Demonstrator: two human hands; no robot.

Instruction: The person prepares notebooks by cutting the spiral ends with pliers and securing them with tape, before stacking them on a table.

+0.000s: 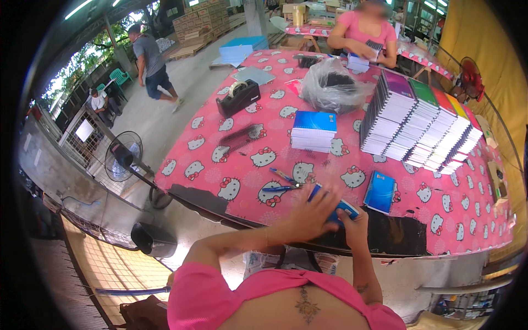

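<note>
A blue-covered notebook [344,208] is tilted between my hands at the near edge of the table. My right hand [356,224] grips its near right side, thumb on the cover. Across its left part lies my left hand [317,208], fingers stretched out and slightly blurred. Just left of that hand is a blue-handled tool [279,188], seemingly pliers. Another blue spiral notebook [379,191] rests flat to the right. Farther back stands a short stack of blue-topped notebooks [313,132].
Tall notebook stacks [388,118] fill the right side. Black binding coils [242,137], a tape dispenser [238,98] and a plastic bag [335,88] with dark contents occupy the patterned table [220,212]. Across it, a person [366,36] handles notebooks. A fan [124,154] stands left.
</note>
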